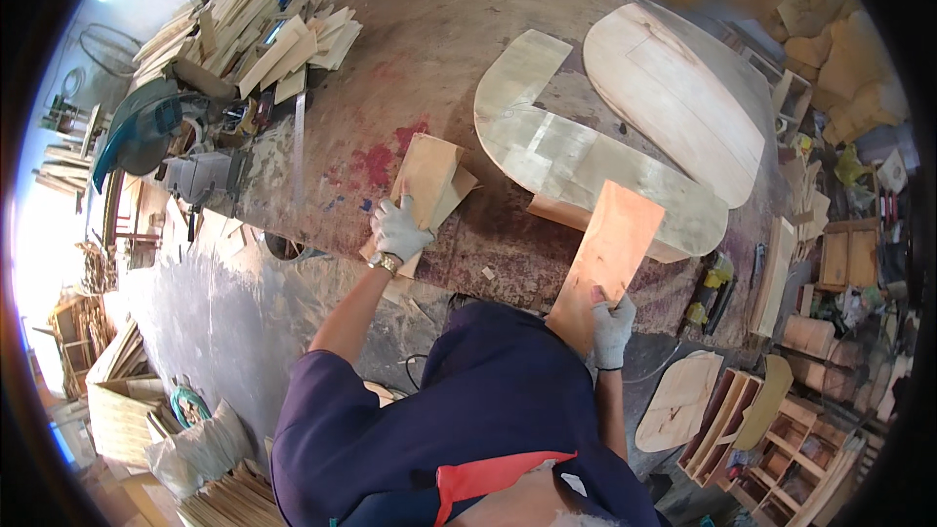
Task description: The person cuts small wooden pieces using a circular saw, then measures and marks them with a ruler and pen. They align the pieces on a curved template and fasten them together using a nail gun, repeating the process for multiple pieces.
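My left hand (398, 231), in a pale work glove, lies across a small stack of wooden boards near the table's front edge. Its fingers curl over the top wooden board (427, 166), and a second board (457, 193) sticks out at an angle beneath. In my gloved right hand (613, 328) is a longer reddish wooden board (613, 234), gripped at its near end with the thumb on its upper face. That board slants away from me, and its far end overlaps a curved plywood panel (576, 151).
A large rounded wooden panel (673, 98) lies at the back right of the worktable (390, 68). Thin wood strips (234, 29) are heaped at the far left, behind a teal-guarded machine (137, 132). Tools (711, 291) sit by the right edge. Wooden crates (795, 449) stand at the lower right.
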{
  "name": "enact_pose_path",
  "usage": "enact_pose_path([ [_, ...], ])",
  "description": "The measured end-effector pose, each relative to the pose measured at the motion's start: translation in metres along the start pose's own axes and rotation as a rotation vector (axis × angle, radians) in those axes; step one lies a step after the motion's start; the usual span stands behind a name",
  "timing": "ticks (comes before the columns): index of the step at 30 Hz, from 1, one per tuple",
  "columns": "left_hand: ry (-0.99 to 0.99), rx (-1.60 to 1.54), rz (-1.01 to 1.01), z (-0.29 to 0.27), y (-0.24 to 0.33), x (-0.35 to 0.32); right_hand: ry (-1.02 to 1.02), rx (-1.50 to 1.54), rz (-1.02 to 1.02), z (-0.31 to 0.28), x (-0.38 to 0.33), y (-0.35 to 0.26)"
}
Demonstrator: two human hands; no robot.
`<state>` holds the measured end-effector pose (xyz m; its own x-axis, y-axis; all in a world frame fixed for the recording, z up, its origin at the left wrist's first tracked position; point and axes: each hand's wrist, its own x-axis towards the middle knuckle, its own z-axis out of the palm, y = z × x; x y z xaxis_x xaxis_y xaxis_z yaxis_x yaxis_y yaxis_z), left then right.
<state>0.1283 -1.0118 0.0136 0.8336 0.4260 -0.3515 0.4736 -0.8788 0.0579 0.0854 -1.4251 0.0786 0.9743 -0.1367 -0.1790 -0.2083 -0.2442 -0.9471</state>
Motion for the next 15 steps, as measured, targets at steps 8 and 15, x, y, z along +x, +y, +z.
enact_pose_path([
  [8,-0.045,-0.549,-0.369,0.016,-0.042,-0.018,-0.387,-0.389,-0.17,0.027,0.046,-0.028],
  [15,-0.242,-0.688,-0.396,0.034,-0.06,-0.049,-0.547,-0.577,-0.403,0.065,0.085,-0.047],
])
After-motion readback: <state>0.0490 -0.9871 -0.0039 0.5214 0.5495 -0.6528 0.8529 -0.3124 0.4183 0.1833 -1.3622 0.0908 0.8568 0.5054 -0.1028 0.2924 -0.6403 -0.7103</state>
